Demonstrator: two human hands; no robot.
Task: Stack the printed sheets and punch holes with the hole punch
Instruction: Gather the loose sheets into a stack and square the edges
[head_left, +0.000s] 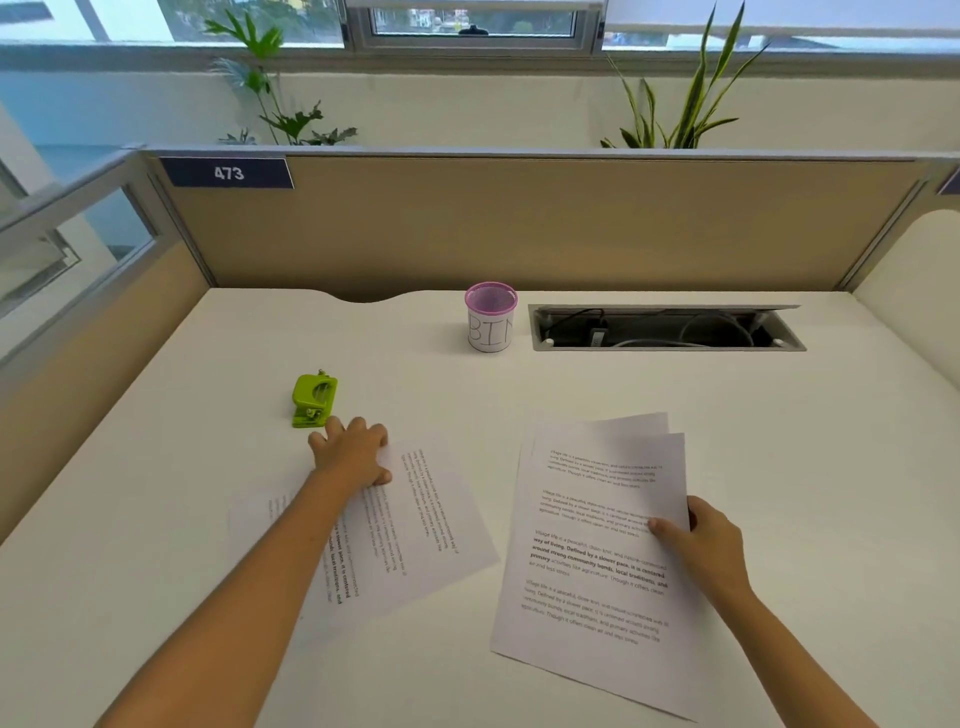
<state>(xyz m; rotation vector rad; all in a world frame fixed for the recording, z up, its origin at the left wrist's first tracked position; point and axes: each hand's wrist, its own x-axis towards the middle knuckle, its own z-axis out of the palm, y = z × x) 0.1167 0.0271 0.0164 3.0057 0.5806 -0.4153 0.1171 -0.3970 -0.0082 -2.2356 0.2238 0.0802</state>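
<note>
A loose stack of printed sheets lies on the right of the white desk, its top corners fanned apart. My right hand grips the stack's right edge, thumb on top. A single printed sheet lies turned sideways on the left. My left hand rests on that sheet's far edge, fingers curled down on the paper. A green hole punch stands just beyond my left hand, a finger's width from the fingertips.
A pink mesh cup labelled BIN stands at the back centre. An open cable tray with wires is sunk into the desk at the back right. Beige partition walls enclose the desk behind and on both sides.
</note>
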